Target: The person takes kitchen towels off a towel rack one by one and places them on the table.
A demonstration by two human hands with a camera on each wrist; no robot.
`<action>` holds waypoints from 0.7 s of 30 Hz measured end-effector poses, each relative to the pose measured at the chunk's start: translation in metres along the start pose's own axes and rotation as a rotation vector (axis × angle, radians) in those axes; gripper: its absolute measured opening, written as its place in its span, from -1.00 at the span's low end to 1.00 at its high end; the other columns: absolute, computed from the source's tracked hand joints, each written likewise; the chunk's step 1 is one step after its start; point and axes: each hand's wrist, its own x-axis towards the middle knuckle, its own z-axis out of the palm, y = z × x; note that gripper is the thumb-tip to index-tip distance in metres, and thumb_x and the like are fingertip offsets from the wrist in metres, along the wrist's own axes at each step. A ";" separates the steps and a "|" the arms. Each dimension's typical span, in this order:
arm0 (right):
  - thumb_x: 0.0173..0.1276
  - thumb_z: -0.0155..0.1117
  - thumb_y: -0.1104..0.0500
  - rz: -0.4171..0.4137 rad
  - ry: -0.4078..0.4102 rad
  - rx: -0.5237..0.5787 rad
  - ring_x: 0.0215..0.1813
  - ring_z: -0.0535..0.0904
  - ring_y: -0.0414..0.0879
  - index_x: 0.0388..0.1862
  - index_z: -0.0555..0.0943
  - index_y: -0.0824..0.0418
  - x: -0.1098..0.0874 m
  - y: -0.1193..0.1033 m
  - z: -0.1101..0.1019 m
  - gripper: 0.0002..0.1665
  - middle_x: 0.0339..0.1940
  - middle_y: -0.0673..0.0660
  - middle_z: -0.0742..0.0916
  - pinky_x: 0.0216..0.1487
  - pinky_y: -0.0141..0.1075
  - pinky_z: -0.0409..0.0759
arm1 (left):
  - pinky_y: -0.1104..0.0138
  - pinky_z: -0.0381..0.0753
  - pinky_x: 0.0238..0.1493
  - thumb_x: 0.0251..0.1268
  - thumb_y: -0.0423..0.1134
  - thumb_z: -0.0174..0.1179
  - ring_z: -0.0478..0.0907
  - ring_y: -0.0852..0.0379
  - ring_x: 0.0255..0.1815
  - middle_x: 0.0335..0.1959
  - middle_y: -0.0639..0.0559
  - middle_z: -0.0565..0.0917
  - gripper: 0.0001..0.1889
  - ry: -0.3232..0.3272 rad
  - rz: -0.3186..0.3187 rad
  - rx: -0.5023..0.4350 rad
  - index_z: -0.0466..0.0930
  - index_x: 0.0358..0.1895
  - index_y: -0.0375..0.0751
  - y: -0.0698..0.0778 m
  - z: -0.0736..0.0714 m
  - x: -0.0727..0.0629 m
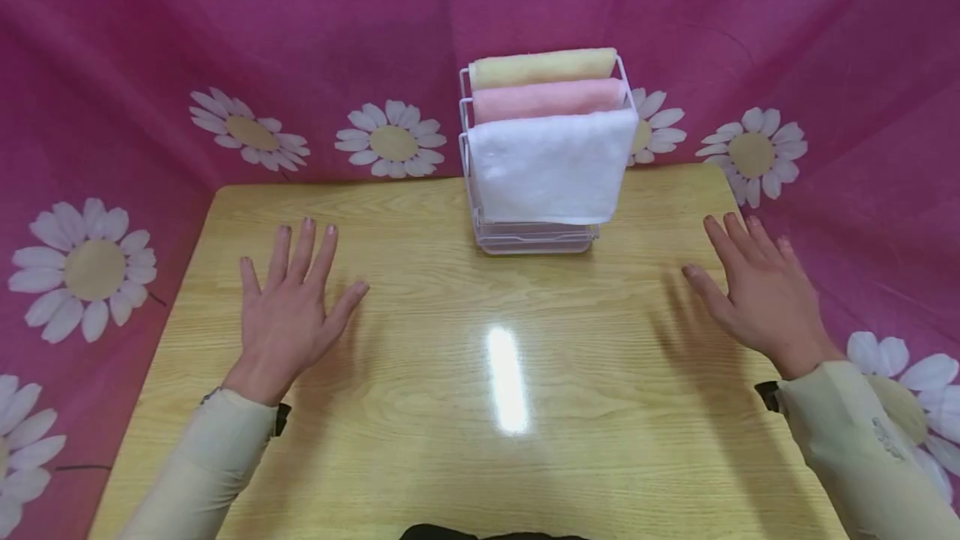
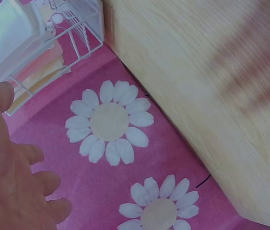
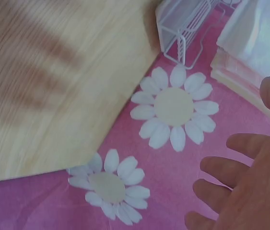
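Observation:
A white wire rack (image 1: 536, 240) stands at the back of the table, right of centre. Three folded towels hang over its bars: a white towel (image 1: 553, 169) in front, a pink towel (image 1: 547, 100) behind it and a pale yellow towel (image 1: 542, 67) at the rear. My left hand (image 1: 288, 315), palm down with fingers spread, is over the left part of the table and holds nothing. On the right side my right hand (image 1: 768, 298) is likewise spread and bare, nearer the table's right edge. Both hands cast shadows on the wood. Each wrist view shows the rack and towels past the fingers.
The light wooden table (image 1: 420, 298) has a glossy top with a bright light reflection near its middle. A magenta cloth (image 1: 337, 23) with large white daisies surrounds its back and sides. A dark object (image 1: 480, 533) shows at the bottom edge.

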 end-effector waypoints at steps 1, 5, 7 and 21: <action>0.57 -0.04 -0.21 -0.004 -0.001 0.006 0.59 -0.08 0.32 0.63 0.07 0.23 0.002 -0.001 0.002 -0.14 0.56 0.44 0.20 0.51 0.21 -0.29 | -0.34 -0.44 0.40 0.45 0.42 -0.20 -0.47 0.00 0.62 0.65 -0.08 -0.14 -0.11 -0.001 0.000 -0.002 -0.15 0.65 0.02 0.001 0.000 0.000; 0.58 -0.06 -0.21 -0.013 -0.008 0.028 0.58 -0.06 0.34 0.62 0.09 0.27 0.010 -0.008 0.010 -0.14 0.55 0.46 0.21 0.50 0.25 -0.21 | -0.34 -0.43 0.40 0.45 0.43 -0.22 -0.46 0.00 0.62 0.65 -0.07 -0.14 -0.12 -0.010 0.000 -0.008 -0.14 0.65 0.03 0.003 -0.002 0.001; 0.58 -0.07 -0.21 -0.018 -0.012 0.039 0.58 -0.04 0.35 0.61 0.09 0.29 0.014 -0.011 0.014 -0.14 0.54 0.46 0.21 0.49 0.26 -0.18 | -0.33 -0.42 0.41 0.45 0.43 -0.22 -0.46 0.00 0.62 0.65 -0.08 -0.14 -0.12 -0.005 0.003 -0.011 -0.13 0.65 0.03 0.005 -0.003 0.002; 0.59 -0.17 -0.29 -0.044 -0.155 0.077 0.59 -0.06 0.31 0.63 0.03 0.29 0.047 -0.038 0.048 -0.08 0.59 0.39 0.15 0.48 0.27 -0.12 | -0.29 -0.21 0.45 0.42 0.36 -0.04 -0.33 -0.12 0.63 0.64 -0.15 -0.08 -0.09 0.058 0.055 -0.074 -0.07 0.64 -0.08 0.031 -0.006 0.015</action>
